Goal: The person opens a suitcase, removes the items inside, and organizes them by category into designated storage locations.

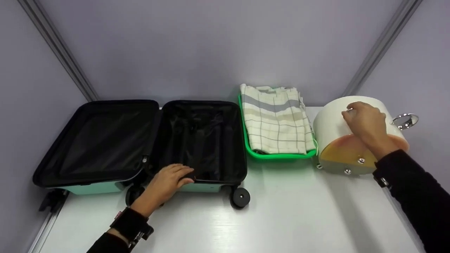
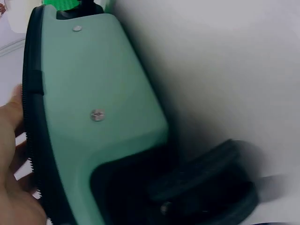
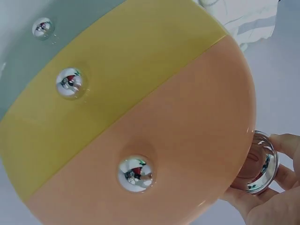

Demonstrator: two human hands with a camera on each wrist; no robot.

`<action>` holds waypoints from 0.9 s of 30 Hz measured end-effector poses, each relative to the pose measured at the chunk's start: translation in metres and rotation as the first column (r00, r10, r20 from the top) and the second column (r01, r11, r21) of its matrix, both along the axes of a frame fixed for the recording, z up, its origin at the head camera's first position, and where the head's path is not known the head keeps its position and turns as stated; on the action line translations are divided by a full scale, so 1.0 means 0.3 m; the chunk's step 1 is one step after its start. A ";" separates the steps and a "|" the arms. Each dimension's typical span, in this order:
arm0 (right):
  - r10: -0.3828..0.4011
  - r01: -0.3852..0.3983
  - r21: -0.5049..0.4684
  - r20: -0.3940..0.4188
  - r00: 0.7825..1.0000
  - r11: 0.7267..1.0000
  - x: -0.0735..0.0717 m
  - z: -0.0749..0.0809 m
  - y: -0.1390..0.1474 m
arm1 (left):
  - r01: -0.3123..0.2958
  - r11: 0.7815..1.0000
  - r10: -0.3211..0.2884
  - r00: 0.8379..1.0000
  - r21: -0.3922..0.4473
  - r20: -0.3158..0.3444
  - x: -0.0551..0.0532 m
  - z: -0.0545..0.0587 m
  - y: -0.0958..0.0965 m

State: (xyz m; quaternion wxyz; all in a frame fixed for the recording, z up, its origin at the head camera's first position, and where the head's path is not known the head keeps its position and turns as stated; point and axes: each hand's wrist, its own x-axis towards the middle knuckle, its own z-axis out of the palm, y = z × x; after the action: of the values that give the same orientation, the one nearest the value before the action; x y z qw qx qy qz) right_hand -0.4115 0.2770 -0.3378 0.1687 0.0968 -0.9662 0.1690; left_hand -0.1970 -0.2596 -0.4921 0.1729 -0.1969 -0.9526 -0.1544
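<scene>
A mint-green suitcase (image 2: 98, 75) lies spread open on the white table, its two black-lined halves facing up. My left hand (image 1: 172, 177) is at the near rim of the right half (image 1: 200, 140), fingers loosely bent over its inside; whether it touches the rim is unclear. At the right stands a white rounded box (image 1: 334, 117) with a striped orange, yellow and green-grey face (image 3: 173, 108) bearing chrome balls. My right hand (image 1: 367, 121) is on top of this box. Its fingers and thumb hold a round chrome handle (image 3: 265, 168), mostly hidden in the head view.
Between suitcase and box, a green basket (image 1: 267, 155) holds a folded checked cloth (image 1: 276, 121). A chrome ring (image 1: 406, 120) sticks out from the box's right side. Suitcase wheels (image 1: 240, 198) project toward the near side. Grey panels (image 1: 211, 45) enclose the table (image 1: 274, 214).
</scene>
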 end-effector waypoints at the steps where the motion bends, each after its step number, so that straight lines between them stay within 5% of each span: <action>1: 0.001 -0.001 -0.004 0.000 1.000 1.000 -0.011 -0.004 0.001 | 0.014 1.000 -0.014 1.000 0.007 -0.021 0.009 -0.007 -0.003; 6: 0.019 -0.019 -0.016 0.018 1.000 1.000 -0.066 -0.021 -0.004 | 0.044 0.999 -0.043 0.987 0.003 -0.153 0.061 -0.044 -0.013; 11: 0.048 -0.047 -0.028 0.021 0.999 0.998 -0.123 -0.022 -0.031 | -0.010 1.000 0.004 0.965 -0.022 -0.261 0.107 -0.075 -0.012; 19: 0.085 -0.084 -0.035 0.035 0.996 0.996 -0.202 -0.026 -0.062 | -0.099 0.995 0.086 0.938 -0.023 -0.335 0.134 -0.105 0.007; 27: 0.075 -0.072 -0.048 0.068 0.995 0.996 -0.221 -0.033 -0.054 | -0.044 0.999 0.049 0.946 0.024 -0.320 0.123 -0.113 0.002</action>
State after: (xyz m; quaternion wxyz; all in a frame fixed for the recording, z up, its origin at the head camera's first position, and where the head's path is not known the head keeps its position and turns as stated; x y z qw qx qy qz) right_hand -0.4780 0.2608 -0.3477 0.1307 0.1226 -0.9632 0.2003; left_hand -0.1601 -0.2589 -0.5259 0.3305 -0.1953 -0.9150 -0.1240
